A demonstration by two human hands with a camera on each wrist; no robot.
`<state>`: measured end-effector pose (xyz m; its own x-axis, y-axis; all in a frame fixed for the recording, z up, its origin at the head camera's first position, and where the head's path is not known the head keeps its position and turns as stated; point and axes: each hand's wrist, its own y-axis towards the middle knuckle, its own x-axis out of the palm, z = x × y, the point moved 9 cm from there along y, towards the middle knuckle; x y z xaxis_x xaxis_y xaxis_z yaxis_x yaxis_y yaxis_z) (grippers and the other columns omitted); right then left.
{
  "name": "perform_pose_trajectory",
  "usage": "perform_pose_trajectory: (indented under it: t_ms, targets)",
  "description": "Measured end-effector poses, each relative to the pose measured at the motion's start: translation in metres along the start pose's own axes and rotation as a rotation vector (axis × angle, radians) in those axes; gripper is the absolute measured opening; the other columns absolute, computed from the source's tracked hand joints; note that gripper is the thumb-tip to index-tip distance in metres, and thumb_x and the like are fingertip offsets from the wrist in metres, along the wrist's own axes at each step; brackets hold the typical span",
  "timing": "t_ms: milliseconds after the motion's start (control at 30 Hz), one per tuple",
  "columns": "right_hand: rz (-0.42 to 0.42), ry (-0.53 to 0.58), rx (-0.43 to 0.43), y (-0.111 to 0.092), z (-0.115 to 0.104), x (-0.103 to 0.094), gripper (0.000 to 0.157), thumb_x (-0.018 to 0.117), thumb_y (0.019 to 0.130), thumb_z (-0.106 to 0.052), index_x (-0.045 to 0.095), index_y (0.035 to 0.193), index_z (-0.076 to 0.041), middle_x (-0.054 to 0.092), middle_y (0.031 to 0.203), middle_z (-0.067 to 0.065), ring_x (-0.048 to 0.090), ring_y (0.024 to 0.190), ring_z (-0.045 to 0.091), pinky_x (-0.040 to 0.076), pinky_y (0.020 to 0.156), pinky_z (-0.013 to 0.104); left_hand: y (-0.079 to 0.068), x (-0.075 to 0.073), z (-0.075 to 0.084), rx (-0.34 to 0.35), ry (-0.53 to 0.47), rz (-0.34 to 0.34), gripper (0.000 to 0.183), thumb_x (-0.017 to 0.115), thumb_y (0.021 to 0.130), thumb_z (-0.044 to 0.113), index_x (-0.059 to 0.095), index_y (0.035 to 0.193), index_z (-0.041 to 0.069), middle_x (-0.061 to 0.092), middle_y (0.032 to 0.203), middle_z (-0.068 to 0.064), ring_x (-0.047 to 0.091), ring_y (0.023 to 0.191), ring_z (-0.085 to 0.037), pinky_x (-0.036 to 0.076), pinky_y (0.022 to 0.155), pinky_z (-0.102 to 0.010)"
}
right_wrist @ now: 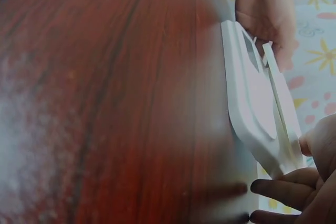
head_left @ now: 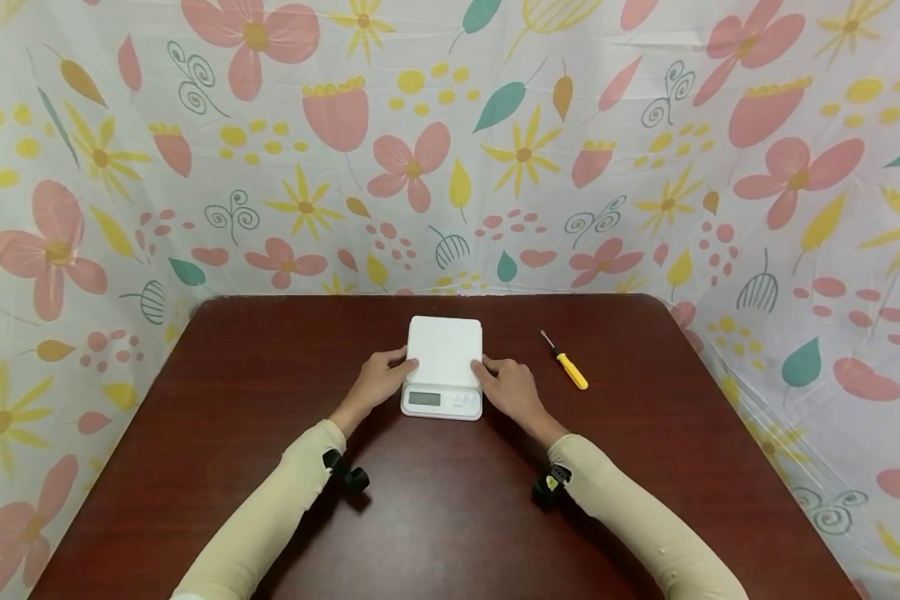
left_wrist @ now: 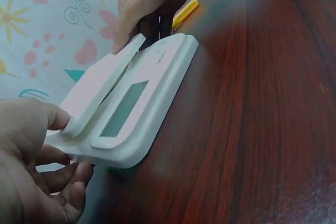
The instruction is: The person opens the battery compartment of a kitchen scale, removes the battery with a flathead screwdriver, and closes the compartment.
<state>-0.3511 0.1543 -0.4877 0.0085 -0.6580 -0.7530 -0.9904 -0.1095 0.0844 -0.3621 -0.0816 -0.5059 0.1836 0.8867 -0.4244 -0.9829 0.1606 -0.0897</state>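
Observation:
A white digital kitchen scale (head_left: 445,354) with a square platform and a grey display (left_wrist: 125,109) is at the middle of the table, display side toward me. My left hand (head_left: 379,381) grips its left edge, thumb on the platform and fingers curled at the side. On the opposite edge, my right hand (head_left: 512,388) pinches the scale in the same way, thumb on top. In the right wrist view, fingers of the right hand (right_wrist: 286,190) lie low beside the scale's base. Between platform and base runs a narrow gap.
To the right of the scale lies a screwdriver (head_left: 572,371) with a yellow handle, its tip pointing away. The dark red wooden table (head_left: 270,358) ends at the back against a flower-patterned curtain (head_left: 420,167), which also hangs along both sides.

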Motion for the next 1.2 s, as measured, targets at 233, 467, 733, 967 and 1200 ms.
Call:
perform_pose_trajectory:
  t_ms: [233, 467, 733, 967, 1200]
  targets:
    - [0.047, 0.077, 0.027, -0.003, 0.0, -0.008, 0.053, 0.057, 0.104, -0.046, 0.063, 0.138, -0.006, 0.074, 0.108, 0.018, 0.024, 0.046, 0.011, 0.029, 0.048, 0.027, -0.002, -0.002, 0.004, 0.028, -0.107, 0.0, 0.062, 0.066, 0.101, 0.038, 0.049, 0.151, 0.007, 0.046, 0.157, -0.007, 0.045, 0.142, -0.028, 0.044, 0.113, -0.049]
    - [0.051, 0.181, 0.133, -0.003, 0.007, -0.016, 0.054, 0.066, 0.097, -0.054, 0.067, 0.136, -0.016, 0.067, 0.133, 0.014, 0.069, 0.106, 0.032, 0.058, 0.085, 0.044, -0.003, -0.003, 0.008, 0.044, -0.281, 0.01, 0.057, 0.072, 0.098, 0.022, 0.053, 0.148, 0.005, 0.05, 0.151, -0.02, 0.072, 0.104, -0.025, 0.061, 0.086, -0.034]
    - [-0.046, 0.277, 0.192, -0.009, 0.009, -0.019, 0.063, 0.068, 0.093, -0.059, 0.067, 0.138, -0.016, 0.064, 0.139, 0.011, 0.059, 0.128, 0.031, 0.053, 0.101, 0.051, -0.006, -0.01, 0.018, 0.07, -0.321, 0.004, 0.055, 0.077, 0.094, 0.017, 0.058, 0.143, 0.001, 0.068, 0.124, -0.024, 0.071, 0.099, -0.022, 0.063, 0.082, -0.034]
    - [-0.119, 0.312, 0.21, -0.012, 0.007, -0.027, 0.071, 0.073, 0.088, -0.062, 0.065, 0.139, -0.013, 0.068, 0.132, 0.013, 0.068, 0.117, 0.028, 0.057, 0.095, 0.047, -0.007, -0.016, 0.028, 0.069, -0.269, -0.037, 0.054, 0.078, 0.092, 0.018, 0.06, 0.14, -0.001, 0.069, 0.122, -0.021, 0.071, 0.1, -0.024, 0.063, 0.082, -0.037]
    - [-0.173, 0.299, 0.145, -0.01, -0.002, -0.043, 0.066, 0.077, 0.088, -0.055, 0.067, 0.135, -0.008, 0.07, 0.128, 0.014, 0.067, 0.118, 0.03, 0.055, 0.099, 0.05, -0.014, -0.02, 0.044, 0.107, -0.209, -0.081, 0.05, 0.079, 0.092, 0.023, 0.064, 0.134, 0.0, 0.069, 0.119, -0.018, 0.07, 0.1, -0.024, 0.063, 0.08, -0.038]
